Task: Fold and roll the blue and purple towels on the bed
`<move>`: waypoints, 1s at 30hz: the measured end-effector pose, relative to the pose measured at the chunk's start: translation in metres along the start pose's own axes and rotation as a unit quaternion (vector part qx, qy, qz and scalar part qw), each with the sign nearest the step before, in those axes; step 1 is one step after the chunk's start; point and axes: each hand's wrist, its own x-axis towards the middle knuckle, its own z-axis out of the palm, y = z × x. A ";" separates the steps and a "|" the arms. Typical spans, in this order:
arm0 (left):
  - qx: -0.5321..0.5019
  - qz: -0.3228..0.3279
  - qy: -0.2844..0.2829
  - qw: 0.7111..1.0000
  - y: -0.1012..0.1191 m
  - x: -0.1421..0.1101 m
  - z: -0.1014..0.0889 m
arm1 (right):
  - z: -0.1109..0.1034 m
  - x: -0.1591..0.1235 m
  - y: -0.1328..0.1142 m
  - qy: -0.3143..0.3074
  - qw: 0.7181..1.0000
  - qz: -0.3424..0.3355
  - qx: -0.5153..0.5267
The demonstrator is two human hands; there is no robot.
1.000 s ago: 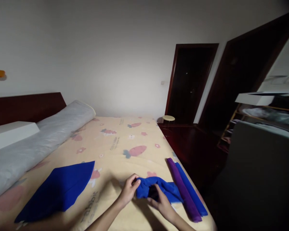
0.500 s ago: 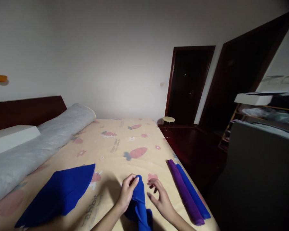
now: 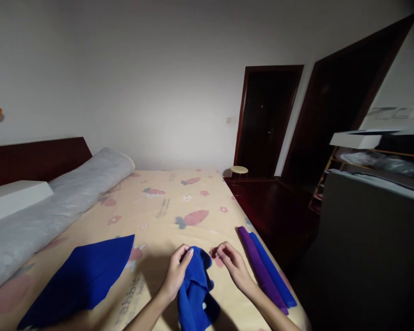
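Observation:
My left hand (image 3: 178,270) is closed, pinching the top edge of a crumpled blue cloth (image 3: 193,294) between thumb and fingers. The cloth hangs in loose folds down onto the bed. Close to its right edge is my right hand (image 3: 232,264), with fingers curled together in a pinch; whether anything is between the fingertips is too small to tell. A second blue cloth (image 3: 83,276) lies flat to the left. To the right, a rolled purple cloth (image 3: 262,271) and a rolled blue cloth (image 3: 272,269) lie side by side.
The bed (image 3: 165,230) has a sheet with carrot prints. A grey bolster (image 3: 72,184) and a white box (image 3: 17,197) are by the headboard (image 3: 37,156). Off the bed's right side stand a stool (image 3: 239,170) and a dark cabinet (image 3: 372,239).
The held cloth has spread wider and hangs more open. My right hand has risen slightly, and its fingers have gone from apart to curled together. The view has shifted a little.

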 end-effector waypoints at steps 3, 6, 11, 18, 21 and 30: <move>-0.022 -0.005 0.012 1.000 0.001 0.000 0.004 | 0.006 -0.008 0.000 -0.098 0.992 0.008 -0.076; 0.008 0.023 -0.019 1.000 0.002 -0.002 0.010 | 0.016 -0.011 0.008 -0.097 0.987 0.001 -0.125; 0.193 0.106 -0.106 0.970 -0.004 -0.005 -0.001 | 0.013 -0.001 0.011 -0.001 0.995 -0.021 -0.095; 0.325 0.119 -0.054 0.937 -0.024 0.013 -0.050 | -0.013 -0.003 -0.005 0.044 0.991 -0.033 -0.119; 0.351 0.091 -0.025 0.932 -0.041 0.019 -0.083 | -0.026 -0.006 -0.005 -0.026 0.979 -0.053 -0.197; 0.468 0.052 -0.017 0.882 -0.093 0.016 -0.178 | -0.066 -0.009 0.075 -0.070 0.935 0.041 -0.344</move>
